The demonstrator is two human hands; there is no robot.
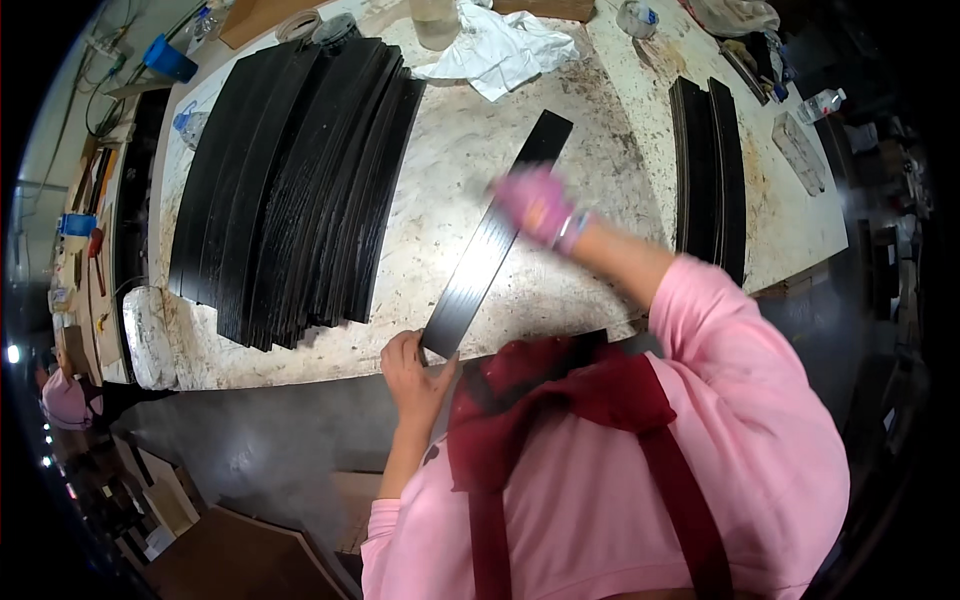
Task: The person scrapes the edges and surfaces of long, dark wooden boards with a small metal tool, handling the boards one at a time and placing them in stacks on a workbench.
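Note:
A long black slat (468, 277) lies aslant on the worktable, its far end pointing up and to the right. My bare left hand (408, 372) grips its near end at the table's front edge, thumb on one side and fingers on the other. Over the slat's upper half is my right hand (540, 208), in a pink glove and blurred by motion. Its fingers look closed around something small and pale, too smeared to name. Light glares off the slat's lower half.
A wide stack of black slats (310, 200) covers the table's left; a smaller stack (708, 170) stands right. Behind lie a white cloth (505, 48) and a jar of cloudy liquid (435, 22). The stained worktable (620, 300) ends just before my apron. Another person (70, 400) is far left.

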